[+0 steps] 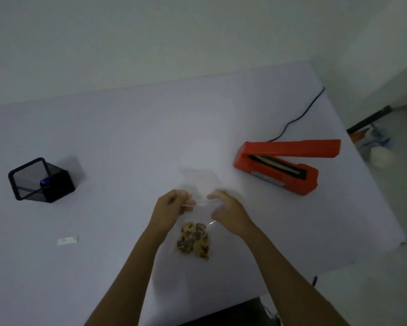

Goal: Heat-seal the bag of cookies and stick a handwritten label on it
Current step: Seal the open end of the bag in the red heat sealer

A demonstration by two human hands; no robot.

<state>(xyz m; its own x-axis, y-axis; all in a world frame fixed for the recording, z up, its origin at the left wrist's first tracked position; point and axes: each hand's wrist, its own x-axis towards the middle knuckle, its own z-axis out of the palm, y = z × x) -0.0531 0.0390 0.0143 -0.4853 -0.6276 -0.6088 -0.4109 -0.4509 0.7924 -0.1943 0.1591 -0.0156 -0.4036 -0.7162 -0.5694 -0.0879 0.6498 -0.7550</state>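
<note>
Gripping clear cookie bag (pixel 199 222) with both hands (pixel 171 209), blank label (pixel 67 240) left, no legible writing

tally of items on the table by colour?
Red: 1, heat sealer
Black: 1, mesh pen holder
Clear: 1, bag of cookies, held by left hand and right hand
White: 1, label
Total: 4

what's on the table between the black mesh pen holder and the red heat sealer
In the head view, between pen holder and heat sealer: mostly bare table; the clear bag's open top reaches in.
</note>
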